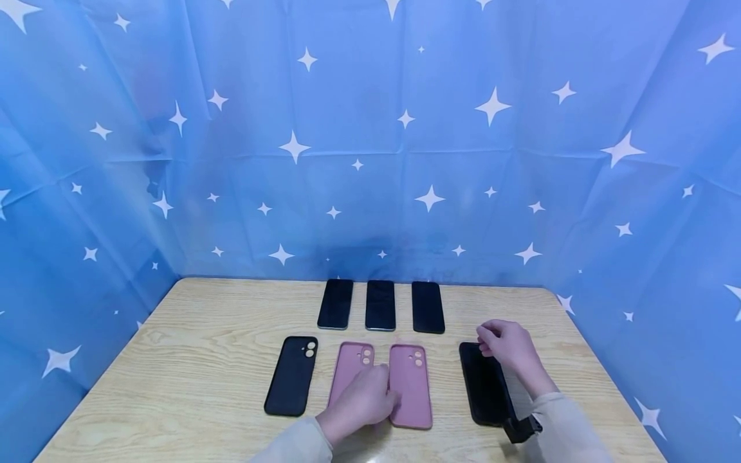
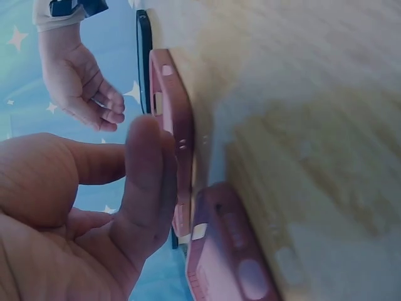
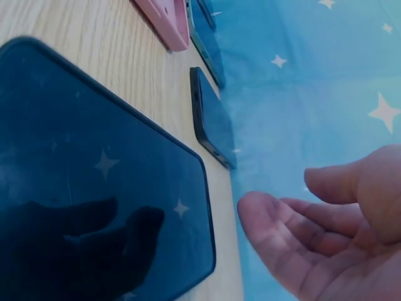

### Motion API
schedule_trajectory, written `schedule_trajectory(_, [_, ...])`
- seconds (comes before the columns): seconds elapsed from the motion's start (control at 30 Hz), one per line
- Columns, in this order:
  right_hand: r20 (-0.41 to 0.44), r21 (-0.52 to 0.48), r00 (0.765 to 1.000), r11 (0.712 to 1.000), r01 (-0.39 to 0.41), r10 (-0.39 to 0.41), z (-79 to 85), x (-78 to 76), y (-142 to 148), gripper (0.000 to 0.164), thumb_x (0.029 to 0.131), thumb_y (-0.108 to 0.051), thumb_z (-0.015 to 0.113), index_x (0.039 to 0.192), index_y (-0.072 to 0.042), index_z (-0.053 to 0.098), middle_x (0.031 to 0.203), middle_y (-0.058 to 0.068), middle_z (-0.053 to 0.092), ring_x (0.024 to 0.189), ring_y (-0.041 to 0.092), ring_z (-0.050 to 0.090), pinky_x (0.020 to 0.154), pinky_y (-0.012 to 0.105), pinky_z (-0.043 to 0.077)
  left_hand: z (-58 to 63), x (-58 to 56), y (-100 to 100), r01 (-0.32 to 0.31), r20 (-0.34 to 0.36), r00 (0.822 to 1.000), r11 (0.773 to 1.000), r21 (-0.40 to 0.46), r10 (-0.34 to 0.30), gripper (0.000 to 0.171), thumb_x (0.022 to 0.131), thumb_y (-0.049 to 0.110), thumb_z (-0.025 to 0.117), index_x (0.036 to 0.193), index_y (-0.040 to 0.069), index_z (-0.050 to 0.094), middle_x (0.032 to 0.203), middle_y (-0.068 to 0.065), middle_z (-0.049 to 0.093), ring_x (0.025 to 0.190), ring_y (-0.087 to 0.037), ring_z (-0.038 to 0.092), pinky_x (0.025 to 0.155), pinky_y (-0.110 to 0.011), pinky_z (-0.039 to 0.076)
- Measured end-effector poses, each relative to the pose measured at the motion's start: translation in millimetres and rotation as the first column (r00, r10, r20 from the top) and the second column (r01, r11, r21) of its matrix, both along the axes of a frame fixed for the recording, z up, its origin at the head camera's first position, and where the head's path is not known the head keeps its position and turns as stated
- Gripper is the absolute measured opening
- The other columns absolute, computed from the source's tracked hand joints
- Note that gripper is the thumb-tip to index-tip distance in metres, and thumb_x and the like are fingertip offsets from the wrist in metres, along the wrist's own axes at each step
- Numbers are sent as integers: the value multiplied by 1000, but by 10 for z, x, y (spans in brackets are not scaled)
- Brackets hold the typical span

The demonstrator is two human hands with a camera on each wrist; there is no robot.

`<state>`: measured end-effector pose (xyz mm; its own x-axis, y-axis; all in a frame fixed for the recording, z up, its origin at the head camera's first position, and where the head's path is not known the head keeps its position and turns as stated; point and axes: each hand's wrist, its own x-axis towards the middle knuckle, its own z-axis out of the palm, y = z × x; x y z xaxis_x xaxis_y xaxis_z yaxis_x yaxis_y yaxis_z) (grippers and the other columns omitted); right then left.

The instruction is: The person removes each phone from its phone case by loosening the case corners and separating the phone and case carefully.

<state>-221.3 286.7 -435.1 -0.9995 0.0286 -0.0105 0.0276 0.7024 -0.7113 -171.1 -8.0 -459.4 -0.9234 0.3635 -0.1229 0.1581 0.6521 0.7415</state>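
A pink case [image 1: 413,384] lies just right of the nearer left hand [image 1: 363,397], long axis pointing forward; it and the right hand [image 1: 509,348] have loosely bent, empty fingers.

Reflections are being given by the glossy, glass-like phone [image 3: 119,150]; light is being scattered by the matt, rubbery-looking pink cases [image 1: 411,395]; wood grain is being shown by the table [image 1: 202,360], creases by the cloth-like backdrop [image 1: 359,83].
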Motion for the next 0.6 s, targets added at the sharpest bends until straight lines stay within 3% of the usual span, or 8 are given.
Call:
schedule_trajectory(0.17, [-9, 94, 1000, 995, -21, 21, 7, 41, 65, 30, 106, -19, 57, 119, 6, 68, 90, 9, 71, 79, 18, 66, 69, 37, 55, 62, -48, -11, 43, -111, 993, 999, -13, -44, 13, 96, 11, 70, 90, 8, 59, 65, 3, 50, 50, -8, 46, 45, -25, 38])
schedule_trajectory(0.27, [-26, 139, 999, 990, -26, 30, -19, 66, 100, 31, 104, -19, 60, 120, 6, 69, 99, 15, 72, 86, 25, 67, 72, 42, 55, 81, -72, 3, 96, -170, 981, 995, 0, -95, 11, 95, 13, 72, 98, 7, 62, 70, 7, 50, 57, -5, 46, 51, -23, 40])
schedule_trajectory(0.4, [-31, 190, 999, 981, -26, 33, -66, 82, 143, 34, 103, -22, 63, 119, 7, 69, 108, 22, 71, 98, 36, 67, 81, 51, 55, 98, -77, 53, 151, -197, 971, 986, 74, -134, 15, 95, 11, 72, 107, 4, 65, 81, 8, 58, 68, -1, 50, 61, -20, 46])
schedule_trajectory(0.6, [28, 225, 1000, 974, -19, 13, -125, 112, 185, 47, 102, -27, 65, 124, 13, 62, 111, 27, 69, 102, 42, 66, 85, 54, 55, 104, -65, 150, 184, -195, 970, 966, 184, -147, 18, 95, 7, 70, 112, 4, 64, 93, 2, 65, 76, 1, 55, 69, -19, 51])
